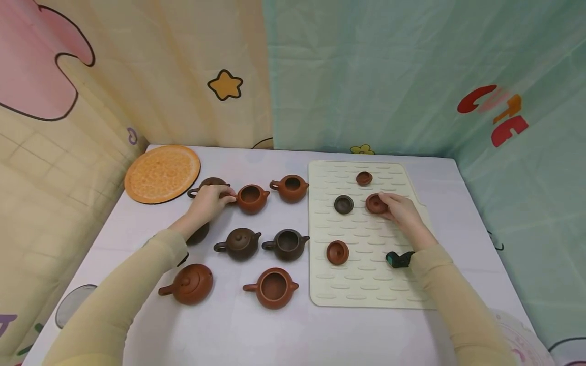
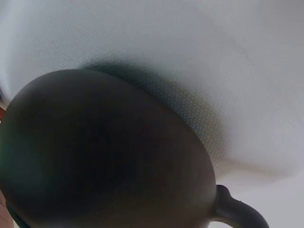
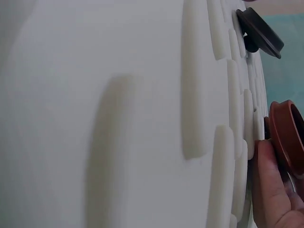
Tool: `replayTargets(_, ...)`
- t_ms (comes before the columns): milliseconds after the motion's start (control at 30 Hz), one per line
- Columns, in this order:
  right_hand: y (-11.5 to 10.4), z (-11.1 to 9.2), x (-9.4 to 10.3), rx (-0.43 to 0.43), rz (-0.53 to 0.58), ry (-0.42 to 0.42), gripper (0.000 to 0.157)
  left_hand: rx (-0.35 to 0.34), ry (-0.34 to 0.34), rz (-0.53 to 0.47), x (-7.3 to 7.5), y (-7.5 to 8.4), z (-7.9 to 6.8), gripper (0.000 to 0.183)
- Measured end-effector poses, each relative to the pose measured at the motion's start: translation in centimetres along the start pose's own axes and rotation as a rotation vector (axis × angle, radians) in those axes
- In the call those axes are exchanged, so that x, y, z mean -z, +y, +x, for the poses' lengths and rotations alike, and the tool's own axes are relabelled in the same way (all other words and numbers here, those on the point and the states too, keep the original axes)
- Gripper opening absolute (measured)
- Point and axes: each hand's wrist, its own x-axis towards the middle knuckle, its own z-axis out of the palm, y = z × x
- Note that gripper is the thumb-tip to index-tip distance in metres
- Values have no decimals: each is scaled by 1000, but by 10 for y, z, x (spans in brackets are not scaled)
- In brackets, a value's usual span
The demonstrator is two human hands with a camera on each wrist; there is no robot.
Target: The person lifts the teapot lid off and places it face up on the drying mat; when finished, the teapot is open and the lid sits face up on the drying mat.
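Observation:
My left hand (image 1: 211, 202) pinches the handle of a lidless reddish-brown teapot (image 1: 252, 207), which stands upright in the back row. A dark teapot (image 1: 213, 181) is partly hidden behind that hand; another dark one (image 1: 198, 235) shows beside the forearm. In the left wrist view, a dark teapot body (image 2: 104, 152) fills much of the picture. Over the pale ridged mat (image 1: 366, 290), my right hand (image 1: 403, 211) holds a reddish-brown teapot lid (image 1: 373, 204) between thumb and fingers. To its left lies a dark lid (image 1: 343, 205), also visible in the right wrist view.
Two more reddish lids, one at the back (image 1: 363, 178) and one nearer (image 1: 337, 252), lie on the mat. Lidless teapots (image 1: 293, 192) and lidded teapots (image 1: 240, 245) stand left of it. An orange round mat (image 1: 162, 174) lies back left, a round translucent disc (image 1: 73, 305) front left.

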Motion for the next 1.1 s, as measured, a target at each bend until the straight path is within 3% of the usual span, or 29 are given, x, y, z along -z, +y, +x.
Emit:
replayTargets(233,-1,1,-2,-34,16,18,64,0,-18,15,2,0,4,15)
replayTargets(567,1,3,-2,28,-133,75,53,17,-22,-10,1,-2,4,16)
replayTargets(900,-2,0,-1,18,-110,15,53,40,-35,-12,2,-1,1,19)
replayTargets(1100,-8,-7,-1,60,-214,43,55,23,-38,-38,15,2,-7,24)
